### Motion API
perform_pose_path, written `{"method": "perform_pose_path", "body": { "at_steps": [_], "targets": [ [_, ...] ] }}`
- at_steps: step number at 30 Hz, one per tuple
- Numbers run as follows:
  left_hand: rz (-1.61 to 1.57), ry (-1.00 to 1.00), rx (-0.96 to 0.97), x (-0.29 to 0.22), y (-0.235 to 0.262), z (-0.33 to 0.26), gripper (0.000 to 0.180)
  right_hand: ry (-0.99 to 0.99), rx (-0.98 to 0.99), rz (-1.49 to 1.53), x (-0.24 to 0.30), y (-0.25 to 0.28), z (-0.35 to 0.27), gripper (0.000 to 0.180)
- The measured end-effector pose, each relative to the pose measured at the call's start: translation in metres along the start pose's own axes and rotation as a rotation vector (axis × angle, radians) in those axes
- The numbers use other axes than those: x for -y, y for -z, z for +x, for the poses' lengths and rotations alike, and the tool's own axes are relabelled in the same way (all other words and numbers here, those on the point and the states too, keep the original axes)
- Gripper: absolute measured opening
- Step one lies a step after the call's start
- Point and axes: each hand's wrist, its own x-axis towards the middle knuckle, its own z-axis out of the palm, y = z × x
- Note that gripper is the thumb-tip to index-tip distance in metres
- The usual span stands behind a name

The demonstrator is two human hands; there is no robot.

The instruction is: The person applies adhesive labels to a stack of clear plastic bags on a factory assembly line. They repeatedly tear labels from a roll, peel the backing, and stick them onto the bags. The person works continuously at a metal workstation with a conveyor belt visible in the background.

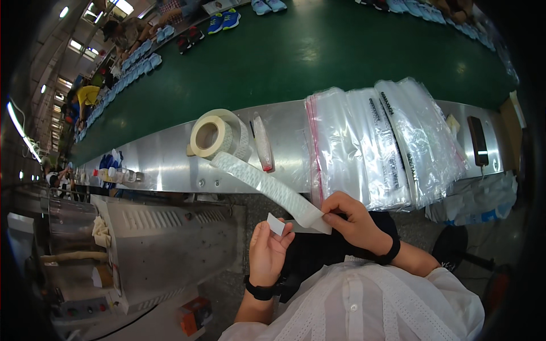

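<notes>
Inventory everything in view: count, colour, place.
Metal ledge: one, silver, centre
Label roll: at least one, white, ledge
Label strip: one, white, off roll
Slim tool: one, whitish-red, beside roll
Plastic bags: several stacks, clear, ledge's right
Handheld device: one, dark, right
Carton: one, brown, far right
Belt: one, green, beyond ledge
Shoes: many, mostly light blue, far side
Bottles: several, clear, ledge's left
Machine: one, grey, lower left
Box: one, orange, bottom left
Lights: several, white, upper left
Co-workers: several, varied clothing, far side
Wristbands: two, black, wrists
Shirt: one, white, bottom
Left hand: one, bare, holding white piece
Right hand: one, bare, gripping strip
</notes>
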Motion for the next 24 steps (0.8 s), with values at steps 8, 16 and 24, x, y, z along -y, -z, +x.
{"method": "perform_pose_path", "body": {
  "at_steps": [8, 16, 24],
  "targets": [
    [-0.005, 0.108, 0.282, -0.006, -0.019, 0.001, 0.042, -0.298, 0.214, -0.098, 0.003, 0.012, -0.003, 0.013],
    [0.417, -0.026, 0.264, -0.005, -0.033, -0.002, 0.055, -0.358, 0.327, 0.221, 0.003, 0.004, 0.007, 0.018],
    [0.687, -0.094, 0.199, -0.01, -0.029, -0.008, 0.042, -0.317, 0.175, 0.076, 0.0, 0.002, 0.008, 0.015]
  ]
}}
